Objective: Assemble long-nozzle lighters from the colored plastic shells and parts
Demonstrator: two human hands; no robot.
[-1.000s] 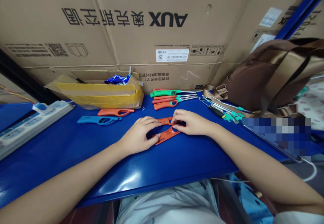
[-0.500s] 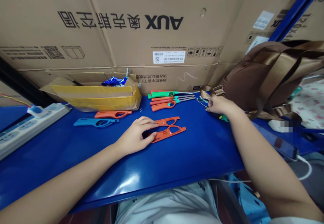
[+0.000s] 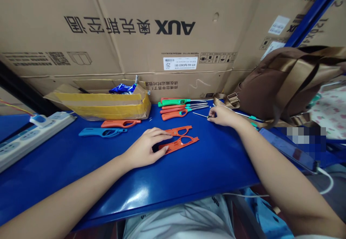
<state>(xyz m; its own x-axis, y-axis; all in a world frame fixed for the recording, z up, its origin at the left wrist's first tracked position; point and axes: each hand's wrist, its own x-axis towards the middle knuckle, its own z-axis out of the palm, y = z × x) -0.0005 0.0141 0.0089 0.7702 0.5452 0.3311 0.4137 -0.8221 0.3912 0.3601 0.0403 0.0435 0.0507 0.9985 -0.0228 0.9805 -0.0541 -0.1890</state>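
Note:
Two orange plastic lighter shell halves [image 3: 180, 138] lie side by side at the middle of the blue table [image 3: 189, 170]. My left hand [image 3: 146, 147] rests flat on their left ends, fingers stretched out. My right hand [image 3: 221, 115] is further back to the right, its fingers pinched on a thin metal rod [image 3: 200, 115] that points left. Just behind it lies a row of assembled orange and green gas lighters [image 3: 180, 107] with metal tubes.
A taped cardboard box [image 3: 102, 102] with a blue packet stands at the back left. In front of it lie an orange shell [image 3: 120, 123] and a blue shell [image 3: 102, 132]. A power strip [image 3: 29, 134] is at far left, a brown bag [image 3: 283, 84] and a phone [image 3: 289, 149] at right.
My right hand left the orange shells, reached to the tools by the bag, and now has drawn back left pinching a thin metal rod. My left hand stayed on the shells.

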